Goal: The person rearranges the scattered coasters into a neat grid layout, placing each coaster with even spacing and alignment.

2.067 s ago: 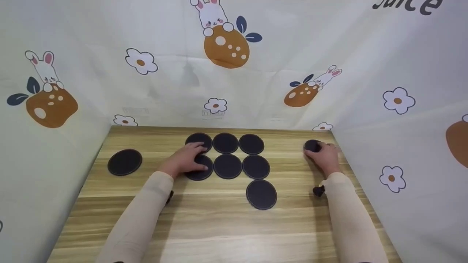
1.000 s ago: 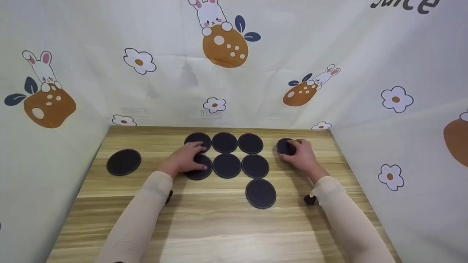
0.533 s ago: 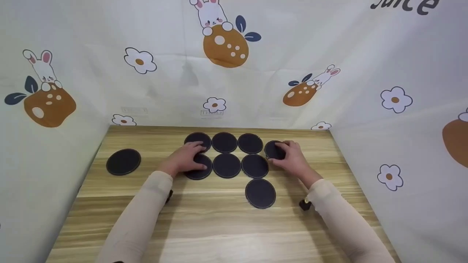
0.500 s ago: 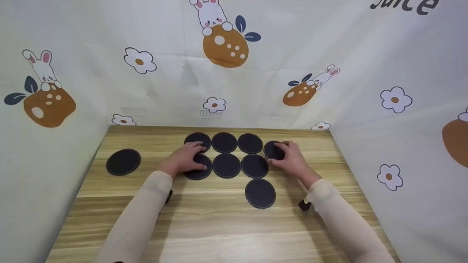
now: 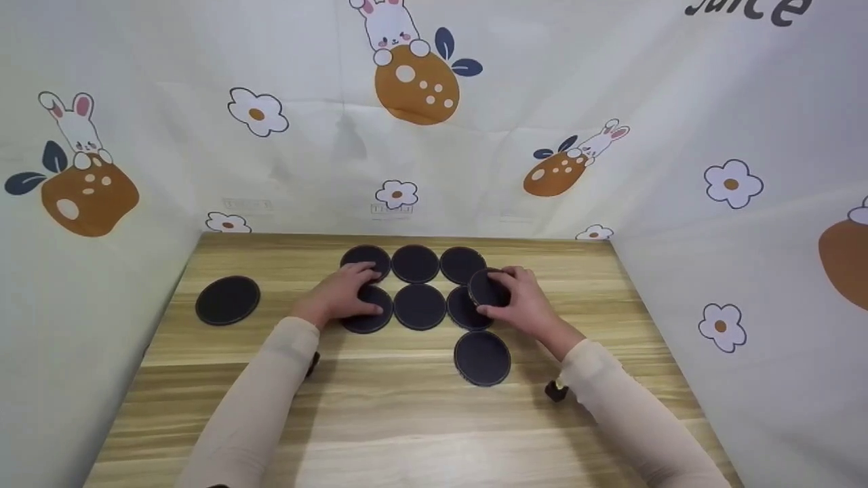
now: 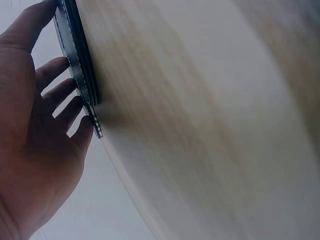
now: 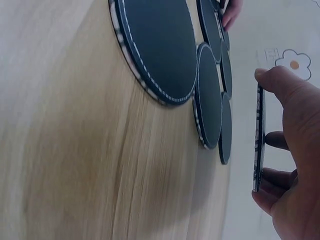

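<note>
Black round coasters with stitched rims form two rows on the wooden table, such as the back middle coaster (image 5: 415, 263) and the front middle coaster (image 5: 420, 307). My left hand (image 5: 342, 293) rests its fingertips on the back left coaster (image 5: 359, 255) and its thumb on the front left coaster (image 5: 368, 323). My right hand (image 5: 527, 303) pinches another coaster (image 5: 485, 288) by its edge between thumb and fingers. In the right wrist view this held coaster (image 7: 259, 140) is off the table. From the head it partly covers the front right coaster (image 5: 461, 310).
One single coaster (image 5: 482, 358) lies nearer to me, just below the right end of the rows. Another coaster (image 5: 228, 300) lies apart at the left. A patterned cloth (image 5: 305, 169) hangs behind and beside the wooden table (image 5: 407, 427).
My right hand has carried its coaster leftward from the table's right side to over the right end of the rows. My left hand has stayed in place.
</note>
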Action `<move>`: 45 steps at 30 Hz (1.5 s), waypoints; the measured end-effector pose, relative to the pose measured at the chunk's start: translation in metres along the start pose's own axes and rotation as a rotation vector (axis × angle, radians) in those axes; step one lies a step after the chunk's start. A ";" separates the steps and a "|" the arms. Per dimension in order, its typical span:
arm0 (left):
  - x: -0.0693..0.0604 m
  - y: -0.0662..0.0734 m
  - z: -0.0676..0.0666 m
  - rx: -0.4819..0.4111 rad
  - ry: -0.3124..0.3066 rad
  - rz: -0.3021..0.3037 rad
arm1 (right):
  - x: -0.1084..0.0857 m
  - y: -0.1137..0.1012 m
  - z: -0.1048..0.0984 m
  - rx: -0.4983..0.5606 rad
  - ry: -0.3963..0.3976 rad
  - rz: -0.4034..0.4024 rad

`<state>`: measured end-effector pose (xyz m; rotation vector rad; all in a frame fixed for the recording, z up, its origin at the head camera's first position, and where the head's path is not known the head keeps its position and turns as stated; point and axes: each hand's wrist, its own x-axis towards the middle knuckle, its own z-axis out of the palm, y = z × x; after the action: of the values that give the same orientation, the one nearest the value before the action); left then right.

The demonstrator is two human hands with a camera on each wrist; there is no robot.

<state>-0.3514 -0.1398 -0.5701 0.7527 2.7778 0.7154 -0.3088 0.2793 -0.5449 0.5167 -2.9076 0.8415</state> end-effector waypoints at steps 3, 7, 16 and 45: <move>0.001 -0.002 0.002 0.000 0.005 0.009 | -0.002 -0.006 0.003 0.014 -0.005 -0.008; 0.003 -0.003 0.003 0.007 0.001 0.008 | -0.004 -0.013 0.006 0.033 -0.007 -0.027; 0.002 -0.001 0.002 0.012 0.010 0.029 | -0.009 -0.031 0.015 0.032 -0.036 -0.065; 0.001 0.000 -0.001 0.016 -0.010 0.015 | -0.039 -0.081 0.048 -0.013 -0.128 -0.230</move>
<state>-0.3524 -0.1393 -0.5691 0.7788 2.7748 0.6915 -0.2433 0.2012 -0.5505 0.9144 -2.8863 0.7838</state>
